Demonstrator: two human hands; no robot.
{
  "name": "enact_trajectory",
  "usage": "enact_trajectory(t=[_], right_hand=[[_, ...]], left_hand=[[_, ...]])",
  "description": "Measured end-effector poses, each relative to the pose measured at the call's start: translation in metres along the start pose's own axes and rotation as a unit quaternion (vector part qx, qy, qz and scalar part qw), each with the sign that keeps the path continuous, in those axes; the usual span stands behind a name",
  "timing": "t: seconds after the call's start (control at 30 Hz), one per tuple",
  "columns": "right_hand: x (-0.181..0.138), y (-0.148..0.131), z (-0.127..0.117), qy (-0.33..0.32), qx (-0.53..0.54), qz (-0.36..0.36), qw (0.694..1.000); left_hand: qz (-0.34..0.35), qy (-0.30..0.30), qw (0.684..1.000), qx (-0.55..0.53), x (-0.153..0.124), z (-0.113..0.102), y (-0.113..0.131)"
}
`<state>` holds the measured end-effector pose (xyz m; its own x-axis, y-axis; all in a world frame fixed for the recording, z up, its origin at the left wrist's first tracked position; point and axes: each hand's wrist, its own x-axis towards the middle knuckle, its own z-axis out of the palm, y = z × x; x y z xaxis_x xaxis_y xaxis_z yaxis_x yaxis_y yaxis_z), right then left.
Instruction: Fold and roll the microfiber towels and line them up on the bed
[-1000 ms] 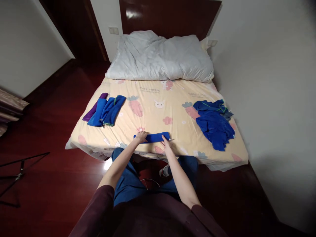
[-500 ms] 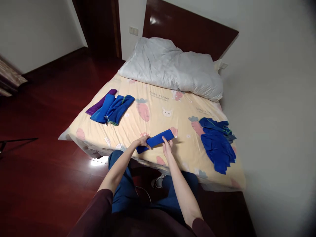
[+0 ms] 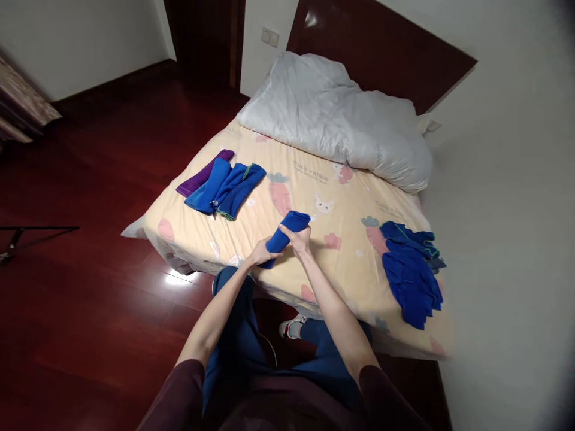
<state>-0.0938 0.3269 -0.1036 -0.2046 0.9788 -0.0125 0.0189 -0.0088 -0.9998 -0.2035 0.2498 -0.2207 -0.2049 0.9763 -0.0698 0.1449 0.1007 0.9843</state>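
A blue towel [image 3: 287,230], rolled or folded into a narrow bundle, is held above the front part of the bed. My left hand [image 3: 261,251] grips its lower left end, and my right hand [image 3: 298,239] is closed around its upper right end. The bundle tilts up toward the right. To the left lie a purple folded towel [image 3: 205,173], a blue folded towel [image 3: 208,187] and a blue folded towel with green edging [image 3: 241,190], side by side. At the right is a loose pile of crumpled blue towels [image 3: 409,275], partly with green edging.
The bed [image 3: 341,269] has a yellow sheet printed with carrots and rabbits. A grey-white quilt [image 3: 336,114] is bunched before the dark headboard [image 3: 381,48]. A wall [image 3: 503,239] runs along the right side. A thin black stand [image 3: 36,230] is on the red floor at left.
The blue bundle has turned to point more away from me, its right end raised. My right hand has moved up and now wraps that end. The view has shifted slightly left.
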Motion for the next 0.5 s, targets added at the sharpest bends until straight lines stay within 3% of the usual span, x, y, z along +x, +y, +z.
enact_trajectory(t=[0.17,0.3,0.4,0.5], right_hand=[[0.018,-0.046,0.073,-0.060,-0.030,-0.117,0.991],[0.026,-0.064,0.118,-0.092,-0.015,-0.146,0.985],[0.027,-0.061,0.138,-0.108,-0.008,-0.147,0.983],[0.026,-0.054,0.148,-0.117,-0.012,-0.139,0.983]], left_hand=[[0.060,0.203,0.976,0.046,0.022,-0.053,0.007],[0.086,0.332,0.936,0.075,0.030,-0.083,0.012],[0.077,0.391,0.914,0.071,0.027,-0.088,0.006],[0.067,0.399,0.912,0.060,0.027,-0.086,-0.006]])
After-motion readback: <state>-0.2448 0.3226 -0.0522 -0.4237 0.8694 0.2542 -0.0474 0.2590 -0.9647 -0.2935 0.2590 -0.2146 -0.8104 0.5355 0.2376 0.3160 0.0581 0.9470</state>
